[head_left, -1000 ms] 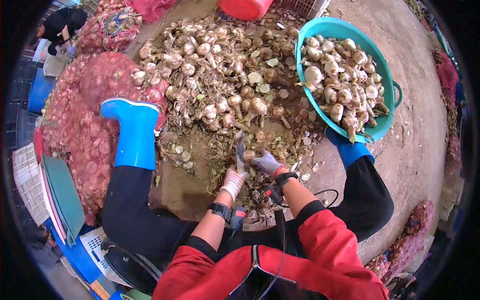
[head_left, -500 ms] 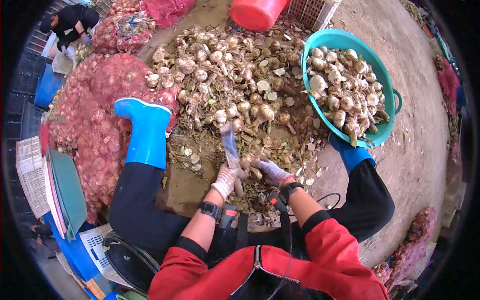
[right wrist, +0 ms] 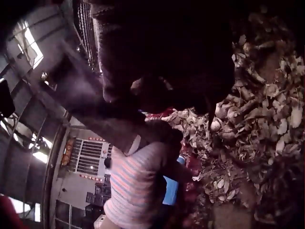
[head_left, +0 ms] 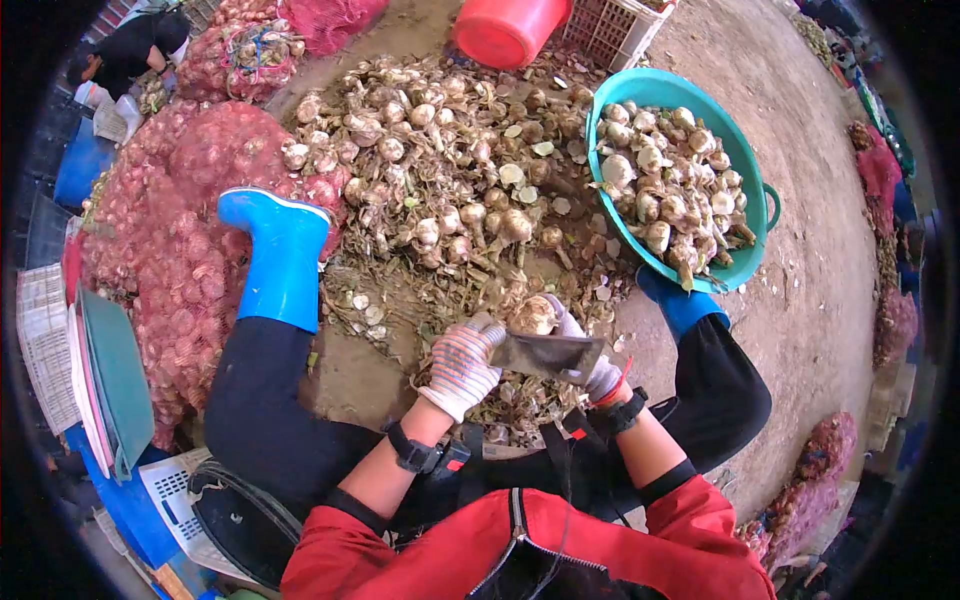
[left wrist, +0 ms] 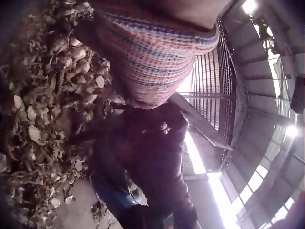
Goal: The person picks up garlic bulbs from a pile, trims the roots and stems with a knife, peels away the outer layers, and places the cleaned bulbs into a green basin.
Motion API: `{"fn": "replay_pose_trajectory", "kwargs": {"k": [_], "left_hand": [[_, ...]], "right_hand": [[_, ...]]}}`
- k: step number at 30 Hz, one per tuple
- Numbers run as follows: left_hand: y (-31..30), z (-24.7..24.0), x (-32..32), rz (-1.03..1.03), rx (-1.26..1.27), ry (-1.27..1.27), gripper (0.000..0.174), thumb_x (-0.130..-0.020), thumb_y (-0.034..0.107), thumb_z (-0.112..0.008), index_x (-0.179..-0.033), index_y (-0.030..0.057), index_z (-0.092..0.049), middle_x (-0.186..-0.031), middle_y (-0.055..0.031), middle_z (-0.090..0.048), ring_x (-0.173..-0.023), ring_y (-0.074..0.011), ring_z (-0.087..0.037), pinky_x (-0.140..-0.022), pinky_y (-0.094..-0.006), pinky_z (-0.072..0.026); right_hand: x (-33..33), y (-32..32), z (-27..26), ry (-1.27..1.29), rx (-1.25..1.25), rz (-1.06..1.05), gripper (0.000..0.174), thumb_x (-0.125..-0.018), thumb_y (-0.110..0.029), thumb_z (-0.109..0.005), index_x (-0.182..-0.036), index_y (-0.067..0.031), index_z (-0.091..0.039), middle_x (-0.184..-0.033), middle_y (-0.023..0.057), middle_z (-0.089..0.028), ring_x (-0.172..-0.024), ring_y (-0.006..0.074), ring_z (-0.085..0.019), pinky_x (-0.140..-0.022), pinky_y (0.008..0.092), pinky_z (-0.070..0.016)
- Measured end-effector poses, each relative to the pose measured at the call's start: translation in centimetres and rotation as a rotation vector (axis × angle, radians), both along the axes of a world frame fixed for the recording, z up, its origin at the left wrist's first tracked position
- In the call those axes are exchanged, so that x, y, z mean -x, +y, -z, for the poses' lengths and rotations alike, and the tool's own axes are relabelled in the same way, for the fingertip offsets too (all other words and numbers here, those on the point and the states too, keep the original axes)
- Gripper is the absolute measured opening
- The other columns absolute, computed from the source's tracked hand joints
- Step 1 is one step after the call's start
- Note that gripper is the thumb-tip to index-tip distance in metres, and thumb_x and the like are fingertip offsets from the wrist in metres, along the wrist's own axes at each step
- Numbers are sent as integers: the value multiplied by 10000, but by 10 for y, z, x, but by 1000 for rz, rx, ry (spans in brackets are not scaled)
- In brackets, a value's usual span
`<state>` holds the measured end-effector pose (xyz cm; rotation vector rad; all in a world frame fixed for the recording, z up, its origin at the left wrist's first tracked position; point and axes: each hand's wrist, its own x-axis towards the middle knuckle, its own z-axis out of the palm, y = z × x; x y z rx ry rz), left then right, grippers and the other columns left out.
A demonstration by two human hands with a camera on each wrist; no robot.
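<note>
The left hand (head_left: 462, 368), in a striped knit glove, grips a wide-bladed knife (head_left: 548, 356) whose blade lies crosswise in front of the right hand. In a pale glove, the right hand (head_left: 590, 350) holds a garlic bulb (head_left: 532, 316), just beyond the blade. The left wrist view has the striped left glove (left wrist: 147, 57) with the blade (left wrist: 205, 126) sticking out below it. Dark in the right wrist view, the right hand (right wrist: 162, 47) hides most of the bulb; the left glove (right wrist: 136, 186) and blade (right wrist: 107, 131) show below.
A heap of garlic (head_left: 400, 150) with stalks and trimmings lies ahead. The teal basin (head_left: 745, 125) of bulbs stands at the right by a boot. Red net sacks (head_left: 180, 260) are at the left, a red tub (head_left: 500, 35) and crate (head_left: 620, 30) beyond. Another person (head_left: 125, 50) bends far left.
The blade has swung from pointing away to pointing right, across the front of the right hand. The bulb in the right hand now faces up, with its stalk out of sight.
</note>
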<state>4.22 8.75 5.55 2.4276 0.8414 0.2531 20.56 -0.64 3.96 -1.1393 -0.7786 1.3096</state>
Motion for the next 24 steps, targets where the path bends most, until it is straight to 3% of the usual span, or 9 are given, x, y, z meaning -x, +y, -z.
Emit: {"fn": "replay_pose_trajectory", "kwargs": {"k": [7, 11, 13, 14, 15, 17, 19, 20, 24], "left_hand": [[-5, 16, 3, -116, 109, 55, 402, -580, 144, -681, -975, 100, -620, -1036, -160, -586, -973, -331, -544, -862, -409, -432], [37, 57, 24, -323, 326, 384, 238, -692, 60, -543, -917, 78, -620, -668, -132, -619, -696, -344, -611, -630, -367, -504], [25, 83, 21, -680, 1046, 91, 188, -694, 62, -551, -872, 62, -611, -687, -116, -610, -686, -310, -603, -593, -381, -488], [13, 75, 24, -552, 1245, -165, 210, -723, 82, -544, -926, 66, -595, -752, -94, -602, -714, -270, -594, -619, -357, -480], [10, 57, 12, -545, 1295, -307, 230, -711, 62, -558, -939, 60, -590, -758, -62, -592, -724, -223, -585, -632, -331, -475], [6, 22, -12, -509, 1410, -592, 279, -687, 22, -588, -964, 48, -580, -771, 2, -571, -742, -128, -567, -659, -277, -465], [0, 26, -23, -354, 829, -352, 232, -674, 23, -587, -904, 39, -608, -785, 1, -587, -761, -128, -572, -680, -268, -463], [-3, 16, -26, -317, 898, -314, 272, -648, 105, -618, -905, 18, -609, -853, -65, -621, -783, -170, -581, -752, -292, -462], [9, 17, -22, -198, 449, -187, 277, -644, 33, -580, -919, 32, -615, -798, -90, -615, -751, -203, -593, -705, -276, -470]], "right_hand": [[-1, -4, -19, -178, 43, 1, 419, -715, -116, -592, -1104, -27, -466, -980, 51, -565, -897, 108, -527, -801, 279, -459], [5, -10, -40, -69, 113, 41, 388, -709, -160, -638, -1053, -60, -492, -1005, 59, -538, -929, 142, -515, -814, 272, -427], [-5, -12, 9, -219, 42, 32, 610, -695, -192, -689, -1217, -67, -400, -1101, 96, -509, -978, 206, -522, -886, 317, -401], [-4, -11, 19, -415, -7, 37, 674, -702, -216, -698, -1274, -74, -372, -1150, 115, -489, -1013, 235, -515, -923, 339, -382], [-9, 2, -4, -878, -110, -6, 642, -733, -254, -673, -1279, -86, -379, -1200, 133, -457, -1069, 259, -487, -962, 361, -350], [-2, 0, -6, -1018, 65, -139, 820, -704, -265, -676, -1365, -73, -231, -1256, 138, -409, -1166, 226, -397, -1004, 364, -272], [9, 5, 0, 363, 354, 197, 740, -750, -282, -629, -1350, -44, -267, -1280, 140, -387, -1182, 223, -384, -971, 372, -322], [13, 7, -10, 585, 516, 336, 634, -762, -232, -606, -1293, -13, -336, -1184, 124, -476, -1073, 196, -474, -883, 339, -404], [1, 3, 16, 115, 323, 161, 442, -761, -194, -589, -1133, -14, -433, -910, 72, -587, -766, 158, -586, -711, 294, -474]]}}
